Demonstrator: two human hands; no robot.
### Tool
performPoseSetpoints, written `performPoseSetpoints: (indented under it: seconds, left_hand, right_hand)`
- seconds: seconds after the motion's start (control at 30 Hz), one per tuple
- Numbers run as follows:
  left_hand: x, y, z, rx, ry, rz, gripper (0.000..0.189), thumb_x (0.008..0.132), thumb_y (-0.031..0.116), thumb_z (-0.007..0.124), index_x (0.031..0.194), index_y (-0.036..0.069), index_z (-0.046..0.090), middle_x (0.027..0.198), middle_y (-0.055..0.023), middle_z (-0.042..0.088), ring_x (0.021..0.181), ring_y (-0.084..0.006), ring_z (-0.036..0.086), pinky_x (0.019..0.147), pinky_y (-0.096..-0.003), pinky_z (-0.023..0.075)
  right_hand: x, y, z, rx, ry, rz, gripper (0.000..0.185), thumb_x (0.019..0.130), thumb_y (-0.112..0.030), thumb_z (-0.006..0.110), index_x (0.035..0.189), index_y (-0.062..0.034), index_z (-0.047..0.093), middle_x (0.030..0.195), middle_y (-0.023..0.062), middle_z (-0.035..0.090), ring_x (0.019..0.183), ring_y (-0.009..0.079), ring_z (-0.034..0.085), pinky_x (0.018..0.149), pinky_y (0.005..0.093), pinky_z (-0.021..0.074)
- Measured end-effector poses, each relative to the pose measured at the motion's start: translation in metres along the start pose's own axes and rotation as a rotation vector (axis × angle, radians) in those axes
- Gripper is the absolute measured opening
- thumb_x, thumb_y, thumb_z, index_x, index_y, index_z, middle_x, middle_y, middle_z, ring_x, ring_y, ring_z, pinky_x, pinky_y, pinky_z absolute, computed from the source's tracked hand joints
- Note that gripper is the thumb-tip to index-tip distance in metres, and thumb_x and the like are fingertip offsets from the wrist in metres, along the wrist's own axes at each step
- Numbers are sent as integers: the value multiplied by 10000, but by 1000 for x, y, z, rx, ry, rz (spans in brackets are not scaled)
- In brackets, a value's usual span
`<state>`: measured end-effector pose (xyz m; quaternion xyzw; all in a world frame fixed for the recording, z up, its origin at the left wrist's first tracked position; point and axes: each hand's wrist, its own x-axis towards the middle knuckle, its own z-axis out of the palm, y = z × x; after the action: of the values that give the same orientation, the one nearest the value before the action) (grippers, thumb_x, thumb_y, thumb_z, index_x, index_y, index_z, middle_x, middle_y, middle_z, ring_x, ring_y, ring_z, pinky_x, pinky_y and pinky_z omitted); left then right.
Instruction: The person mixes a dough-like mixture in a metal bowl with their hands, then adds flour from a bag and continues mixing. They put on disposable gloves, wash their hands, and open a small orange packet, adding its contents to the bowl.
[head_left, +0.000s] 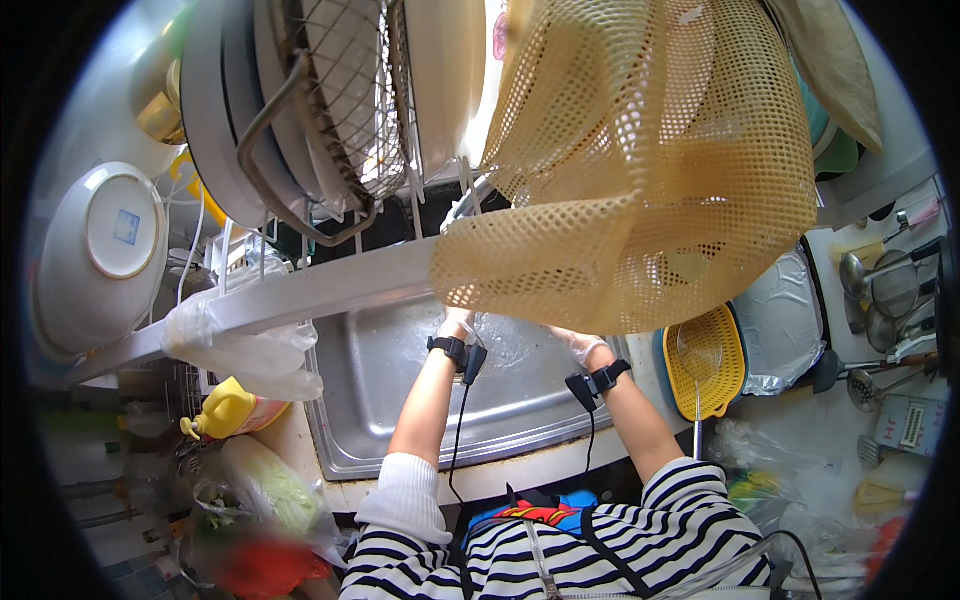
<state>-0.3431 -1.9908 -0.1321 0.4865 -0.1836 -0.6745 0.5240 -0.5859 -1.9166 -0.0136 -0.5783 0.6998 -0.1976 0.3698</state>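
Note:
A stainless steel sink (360, 405) lies before me, with rippling water at its bottom. My left hand (456, 324), in a clear plastic glove, reaches over the sink. Its fingers are hidden behind a hanging yellowish mesh cloth (600, 255). My right hand (583, 346), also in a clear glove, is by the sink's right side, and the same mesh covers its fingers. What either hand holds, if anything, is out of sight. Black straps with small wired devices circle both wrists. Part of a tap (474, 201) shows behind the rack rail.
A dish rack rail (330, 283) crosses above the sink, bearing plates (206, 112) and a wire basket (349, 97). On the right are a yellow colander (679, 375) with a strainer and a foil-covered surface (780, 322). A yellow pump bottle (229, 409) and bagged cabbage (281, 484) sit left.

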Motion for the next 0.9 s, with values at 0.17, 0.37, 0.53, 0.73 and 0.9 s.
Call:
performPoseSetpoints:
  seconds: [0.17,0.37,0.53,0.73,0.9]
  left_hand:
    - [-4,4,-8,54,133,6,274,979,137,387,1128,51,601,1008,-69,678,924,-239,650,803,-395,518]
    - [-89,51,-65,829,-16,113,442,843,3,456,1277,-41,526,1262,-212,590,1208,-293,547,1026,-362,417]
    - [-133,86,-87,743,106,-23,354,904,125,534,1241,30,580,1186,-64,593,968,-145,579,779,-259,457]
    - [-134,90,-66,393,89,138,470,892,-26,495,1362,-15,482,1339,-174,544,1182,-229,573,889,-264,500]
    - [-90,82,-9,11,51,33,328,948,89,525,1252,-32,545,1257,-171,586,1110,-262,608,901,-298,518]
  right_hand:
    - [11,-32,18,70,-124,-120,291,938,-298,483,893,-79,668,801,60,658,734,177,574,680,339,462]
    - [34,-106,78,195,-376,-269,303,940,-304,475,877,-83,672,776,58,659,715,180,578,666,341,463]
    - [62,-124,124,181,-437,-341,322,938,-344,486,913,-82,671,819,74,664,777,198,587,741,350,453]
    - [79,-109,123,72,-187,-706,420,932,-454,530,1044,-70,659,985,123,675,995,247,608,988,375,420]
    - [23,-53,43,197,-76,-366,404,917,-340,542,1186,-53,637,1191,139,653,1149,270,587,970,381,443]
